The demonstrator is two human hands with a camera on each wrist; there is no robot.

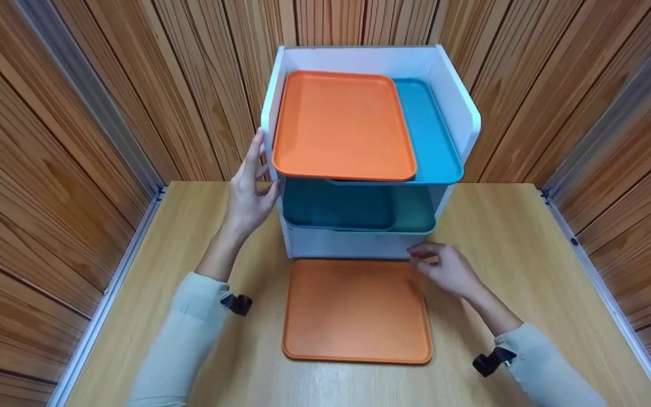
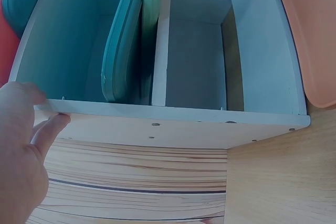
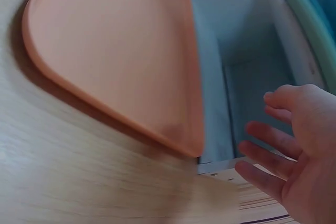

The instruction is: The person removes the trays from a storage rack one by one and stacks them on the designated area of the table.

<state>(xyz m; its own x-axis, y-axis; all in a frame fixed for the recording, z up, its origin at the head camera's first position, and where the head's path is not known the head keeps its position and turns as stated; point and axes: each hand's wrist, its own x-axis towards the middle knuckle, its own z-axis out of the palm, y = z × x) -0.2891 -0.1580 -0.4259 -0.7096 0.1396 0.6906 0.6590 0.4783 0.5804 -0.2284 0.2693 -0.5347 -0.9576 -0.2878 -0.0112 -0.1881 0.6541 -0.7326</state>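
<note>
Left hand (image 1: 244,198) is on the left side wall of the white shelf (image 1: 460,110), thumb and fingers either side of its front edge in a light pinch, gap just the panel's thickness. Right hand (image 1: 448,271) is by the shelf's lower right front corner, fingers apart and loosely bent, nothing in its grip; can't tell from the head view if the fingertips touch the shelf, but the right wrist view shows them spread at the bottom bay. Front orange tray (image 1: 357,311) lies flat on the table (image 1: 529,260), right in front of the shelf, back edge close up to the base; contact there unclear. Top level: upper orange tray (image 1: 342,125) sits on the blue tray (image 1: 432,133), offset left so a blue strip shows on the right. Middle level: dark teal tray (image 1: 338,206) on the green tray (image 1: 415,209), same left offset. Wood-grain panels (image 1: 94,141) stand behind and both sides.
</note>
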